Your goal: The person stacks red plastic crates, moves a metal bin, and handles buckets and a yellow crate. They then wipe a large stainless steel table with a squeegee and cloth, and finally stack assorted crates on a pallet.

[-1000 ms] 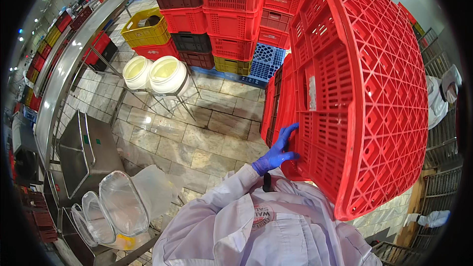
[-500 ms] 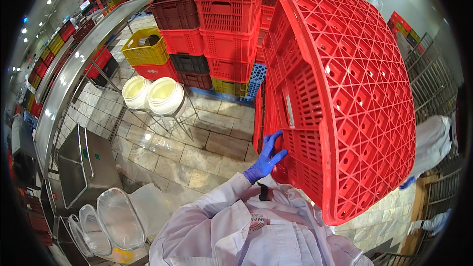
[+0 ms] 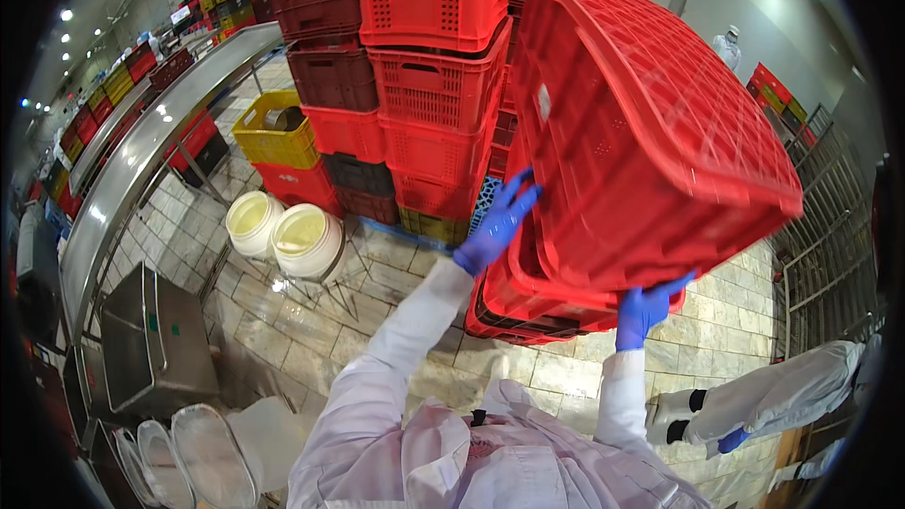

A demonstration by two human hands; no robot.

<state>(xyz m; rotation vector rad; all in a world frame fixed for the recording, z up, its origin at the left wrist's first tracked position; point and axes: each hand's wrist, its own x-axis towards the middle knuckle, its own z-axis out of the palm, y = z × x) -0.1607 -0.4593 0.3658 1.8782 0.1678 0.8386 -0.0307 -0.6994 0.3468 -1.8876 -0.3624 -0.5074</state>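
A big red plastic crate [image 3: 613, 151] is tipped on its side in front of me, its ribbed base facing up and right. My right hand [image 3: 645, 313], in a blue glove, grips its lower edge from the near side. At the crate's left side is my left hand [image 3: 500, 222], also blue-gloved. Its fingers are stretched and spread, the tips close to the crate wall; whether they touch cannot be told. Below the tilted crate stands another red crate [image 3: 514, 287], partly covered by it, on a low stack.
Tall stacks of red and maroon crates [image 3: 434, 90] rise behind. To the left are white buckets [image 3: 309, 238] on a stand, a steel rail [image 3: 104, 198], a steel bin [image 3: 156, 339] and clear tubs [image 3: 215, 452]. A co-worker's legs [image 3: 773, 396] and metal racks [image 3: 825, 236] lie right.
The red crate has turned and tilted, uncovering the crate beneath it. My right hand has come into view at its lower edge. My left hand has shifted up and slightly left.
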